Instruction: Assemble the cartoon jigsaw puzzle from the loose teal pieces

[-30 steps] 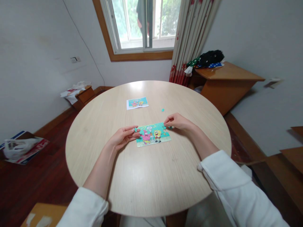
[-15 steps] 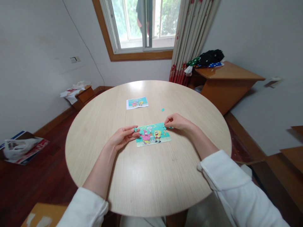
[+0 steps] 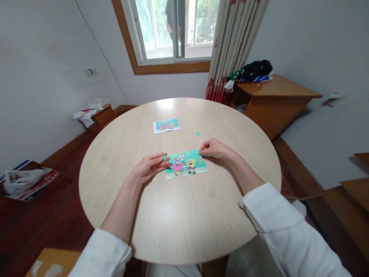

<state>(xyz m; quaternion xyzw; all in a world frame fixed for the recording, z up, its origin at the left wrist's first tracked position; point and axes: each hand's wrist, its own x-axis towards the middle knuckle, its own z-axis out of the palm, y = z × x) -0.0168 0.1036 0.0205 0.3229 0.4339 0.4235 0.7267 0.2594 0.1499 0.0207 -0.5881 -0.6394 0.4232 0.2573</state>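
A small cartoon jigsaw puzzle (image 3: 186,164) lies flat on the round wooden table (image 3: 178,215). My left hand (image 3: 148,167) rests at the puzzle's left edge, fingers pinched on a small teal puzzle piece (image 3: 164,157). My right hand (image 3: 215,148) sits at the puzzle's upper right corner, fingers curled and pinched on another teal piece pressed against that corner. A loose teal piece (image 3: 198,134) lies on the table just beyond my right hand. Both sleeves are white.
A printed reference picture (image 3: 167,125) lies farther back on the table. A wooden side table (image 3: 276,92) with dark cloth stands at the right, by a curtain (image 3: 230,50). Bags lie on the floor at left (image 3: 25,181). A cardboard box (image 3: 52,263) sits near my left elbow.
My right hand has shifted very slightly left along the puzzle's upper right corner. The left hand has stayed in place.
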